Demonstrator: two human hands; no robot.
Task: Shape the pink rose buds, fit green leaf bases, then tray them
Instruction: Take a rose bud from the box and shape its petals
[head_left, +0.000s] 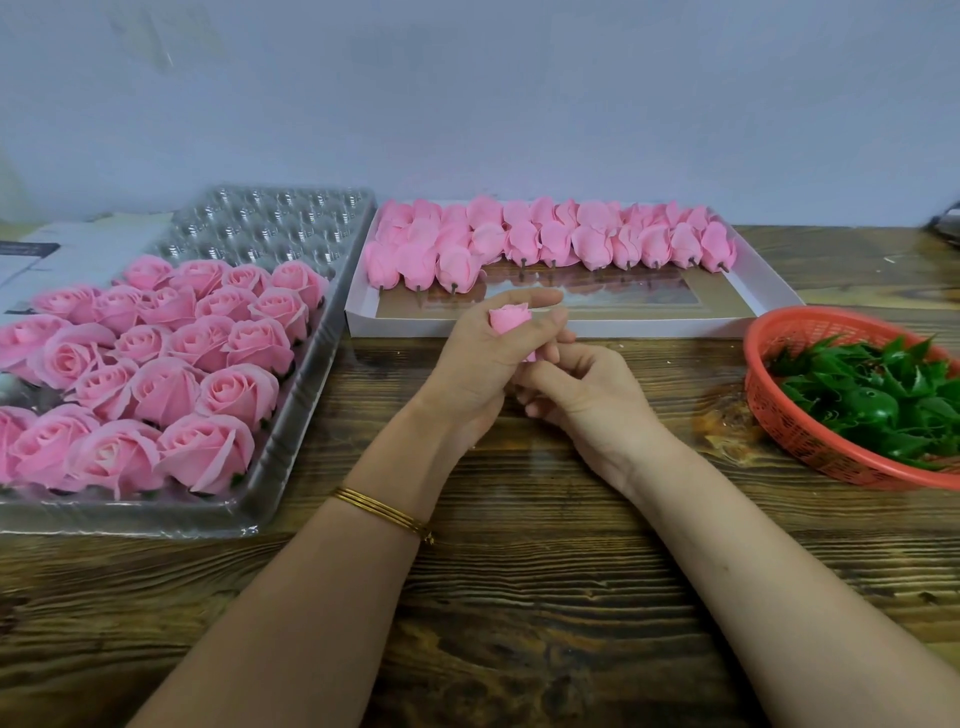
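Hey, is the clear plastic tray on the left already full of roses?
No, the far rows of the tray hold no roses; only its near part is filled.

The left hand (475, 358) grips a pink rose bud (511, 318) above the wooden tabletop (519, 597), and the right hand (587, 387) pinches its lower end. Finished roses (171, 374) fill the near part of the clear tray (291, 223) at left. Unshaped buds (545, 241) line a white box (649, 328), and green leaf bases (872, 395) lie in a red basket (779, 415).
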